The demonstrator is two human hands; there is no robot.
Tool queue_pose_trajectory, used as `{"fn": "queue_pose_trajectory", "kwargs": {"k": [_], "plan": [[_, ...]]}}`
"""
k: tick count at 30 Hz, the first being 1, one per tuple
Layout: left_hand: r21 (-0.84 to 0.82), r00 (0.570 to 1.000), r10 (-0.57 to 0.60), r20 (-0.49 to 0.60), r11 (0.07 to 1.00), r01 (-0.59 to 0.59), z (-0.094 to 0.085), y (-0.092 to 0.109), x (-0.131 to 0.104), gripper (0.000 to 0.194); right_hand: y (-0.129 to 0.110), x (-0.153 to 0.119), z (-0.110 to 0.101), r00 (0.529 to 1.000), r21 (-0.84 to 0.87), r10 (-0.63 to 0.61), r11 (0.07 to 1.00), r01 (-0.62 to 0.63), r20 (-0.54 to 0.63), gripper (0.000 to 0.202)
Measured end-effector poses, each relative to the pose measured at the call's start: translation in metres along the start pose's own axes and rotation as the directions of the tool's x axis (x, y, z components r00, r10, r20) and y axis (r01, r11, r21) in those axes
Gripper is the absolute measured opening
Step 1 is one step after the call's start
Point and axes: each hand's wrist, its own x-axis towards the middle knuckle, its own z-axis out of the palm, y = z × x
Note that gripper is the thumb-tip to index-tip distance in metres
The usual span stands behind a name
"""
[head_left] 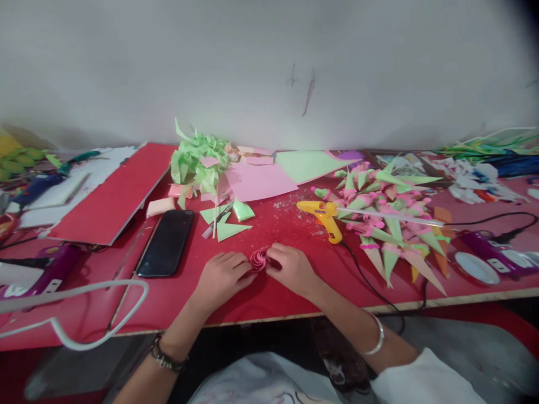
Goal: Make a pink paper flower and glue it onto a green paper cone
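A small pink paper piece with curled strips [258, 259] is between my two hands, low over the red table near its front edge. My left hand [225, 278] is at its left side, fingers bent and closed on it. From the right, my right hand [291, 268] pinches its other side with thumb and forefinger. Behind the hands lie green paper triangles [232, 230] and a thin stick [216, 210]. The yellow glue gun [323, 216] rests on the table to the right, a clear glue stick in its back end.
A black phone [167, 243] lies left of my hands. Pink and green paper cones [393, 224] are heaped at right. Crumpled green paper [200, 160], pink sheets [261, 180] and a red board [115, 193] are farther back. A white cable [141, 297] crosses the lower left.
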Motion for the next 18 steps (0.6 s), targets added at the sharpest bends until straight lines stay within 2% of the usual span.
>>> {"fn": "queue_pose_trajectory", "kwargs": {"k": [3,8,12,18], "plan": [[0.043,0.998,0.009,-0.065,0.999,-0.006,0.0,0.007,0.002,0.02,-0.001,-0.002,-0.001,1.0,-0.069,-0.021,0.997,0.021,0.01,0.005],[0.146,0.991,0.039,-0.131,0.989,-0.02,0.0,0.015,0.002,0.021,-0.001,-0.002,-0.001,1.0,-0.066,-0.029,0.997,0.028,-0.006,0.006],[0.083,0.992,-0.001,-0.126,0.996,0.011,0.002,0.014,0.0,0.022,0.001,-0.002,0.0,0.999,-0.056,-0.032,0.998,0.031,-0.014,0.001],[0.032,0.992,-0.087,-0.086,0.995,0.09,0.004,0.01,-0.001,0.019,0.002,-0.003,0.002,0.995,-0.043,-0.082,0.996,0.08,-0.057,0.011]]}}
